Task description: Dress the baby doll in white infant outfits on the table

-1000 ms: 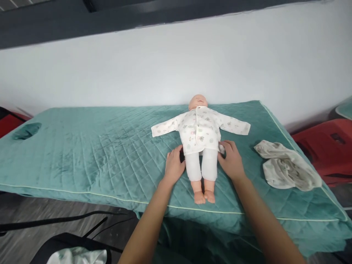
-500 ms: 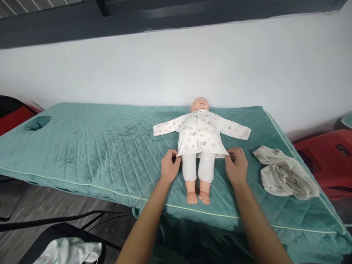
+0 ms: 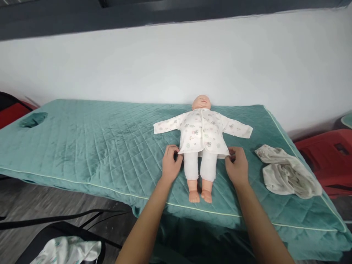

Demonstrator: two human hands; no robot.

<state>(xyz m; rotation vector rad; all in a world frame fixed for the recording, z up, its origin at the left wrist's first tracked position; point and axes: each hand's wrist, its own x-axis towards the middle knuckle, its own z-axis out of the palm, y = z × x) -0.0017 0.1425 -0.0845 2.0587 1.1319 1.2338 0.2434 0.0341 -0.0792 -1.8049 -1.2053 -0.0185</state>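
Note:
A baby doll (image 3: 201, 102) lies on its back on a green quilted bed cover (image 3: 123, 143), its head toward the wall and its feet toward me. It wears a white printed baby shirt (image 3: 202, 132) with both sleeves spread out sideways, and white covering on its legs (image 3: 208, 167); the feet are bare. At the shirt's left bottom corner, my left hand (image 3: 171, 164) pinches the hem between thumb and fingers. My right hand (image 3: 237, 167) grips the opposite corner of the hem in the same way.
A crumpled pale cloth garment (image 3: 288, 174) lies on the bed to the right. Beyond the bed's right edge are red plastic items (image 3: 327, 157). A face hole (image 3: 33, 120) opens at the far left. Below left, a printed cloth (image 3: 68, 251) rests on a black seat (image 3: 52, 234).
The view has shifted slightly, with the wall's dark band now higher. Both hands stay at the shirt's hem, and the doll lies as before.

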